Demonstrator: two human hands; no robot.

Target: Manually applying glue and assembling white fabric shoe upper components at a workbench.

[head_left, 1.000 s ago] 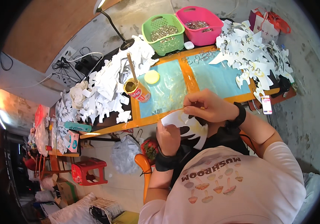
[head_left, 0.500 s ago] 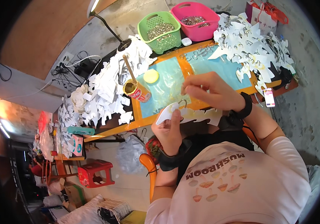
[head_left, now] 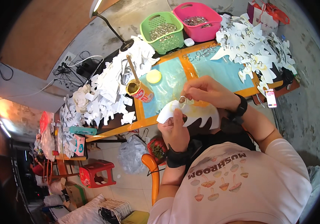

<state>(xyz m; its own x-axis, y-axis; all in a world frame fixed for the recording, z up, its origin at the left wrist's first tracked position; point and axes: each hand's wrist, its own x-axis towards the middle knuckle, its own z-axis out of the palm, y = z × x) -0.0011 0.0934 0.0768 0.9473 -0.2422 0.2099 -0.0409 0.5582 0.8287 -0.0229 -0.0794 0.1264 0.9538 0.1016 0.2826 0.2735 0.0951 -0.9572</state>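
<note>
My left hand [head_left: 177,133] is closed on a white cut-out piece [head_left: 203,116] with jagged, curved prongs and yellowish smears, its thumb pressing the upper side. A metal ring [head_left: 182,100] stands at the piece's upper edge, just past that thumb. My right hand [head_left: 212,92] is closed beside the ring, thumb and fingertips together and touching or nearly touching it. Whether those fingers grip the ring itself is too small to tell. On the blue-covered table [head_left: 165,72] ahead stands an open can [head_left: 140,91] of yellowish paste with a wooden stick [head_left: 132,68], beside a yellow lid [head_left: 153,76].
Green [head_left: 162,46] and pink [head_left: 191,31] baskets of metal parts stand at the back. White pieces lie heaped left [head_left: 111,80] and right [head_left: 242,41]. Loose rings [head_left: 201,55] lie near the baskets. A desk lamp [head_left: 109,28] and phone [head_left: 270,98] flank the table; a red stool [head_left: 97,174] stands left.
My right hand has come down and left to the ring. The white piece now shows flatter, its prongs spread to the right. The whole view has shifted slightly.
</note>
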